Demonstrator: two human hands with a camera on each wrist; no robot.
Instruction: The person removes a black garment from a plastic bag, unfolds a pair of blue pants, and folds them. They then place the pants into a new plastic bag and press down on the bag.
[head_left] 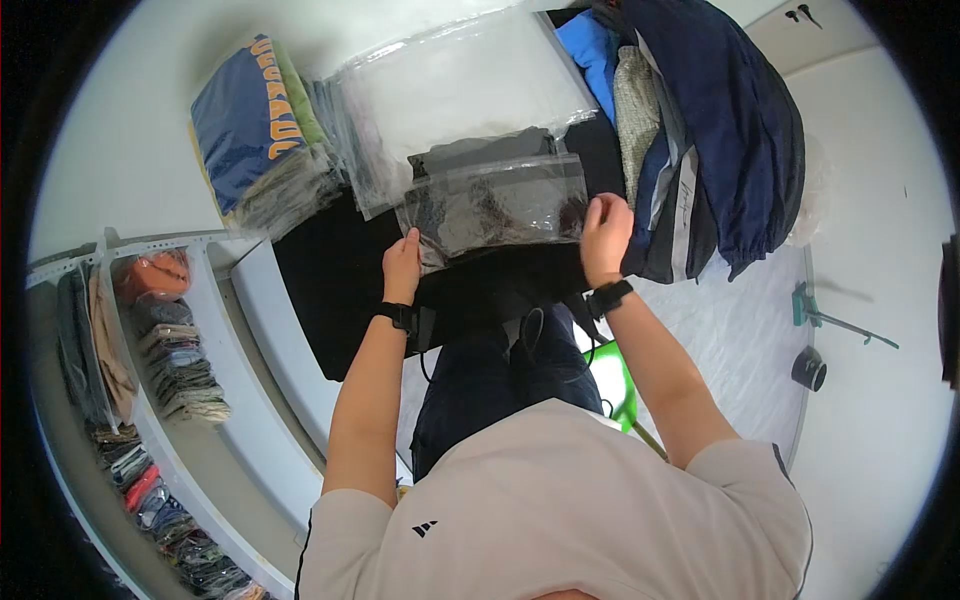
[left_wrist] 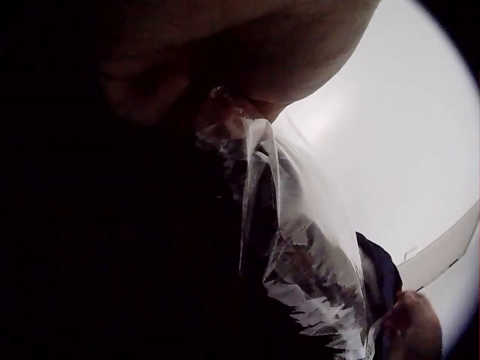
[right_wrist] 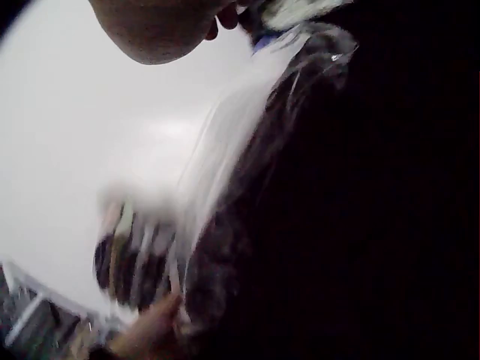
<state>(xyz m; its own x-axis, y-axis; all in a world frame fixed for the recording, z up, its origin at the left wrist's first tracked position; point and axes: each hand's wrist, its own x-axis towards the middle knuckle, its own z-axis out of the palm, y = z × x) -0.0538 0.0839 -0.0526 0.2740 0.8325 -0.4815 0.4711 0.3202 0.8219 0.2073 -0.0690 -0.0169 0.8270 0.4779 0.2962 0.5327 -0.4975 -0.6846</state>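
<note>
A clear plastic bag with a dark folded garment inside (head_left: 500, 205) lies across the black surface (head_left: 345, 300) in the head view. My left hand (head_left: 402, 268) pinches its left edge; the left wrist view shows the crinkled film (left_wrist: 307, 262) hanging from the fingers of that hand (left_wrist: 247, 60). At the bag's right edge is my right hand (head_left: 607, 238), its fingers curled at the film. In the right wrist view the bag (right_wrist: 262, 142) stretches from near the right hand (right_wrist: 161, 30) down to the left hand (right_wrist: 154, 326).
Flat clear bags (head_left: 460, 80) lie beyond the garment. Bagged clothes (head_left: 245, 130) are stacked at the left, and dark blue jackets (head_left: 730, 120) are heaped at the right. Shelves of folded clothes (head_left: 185, 360) stand at the lower left.
</note>
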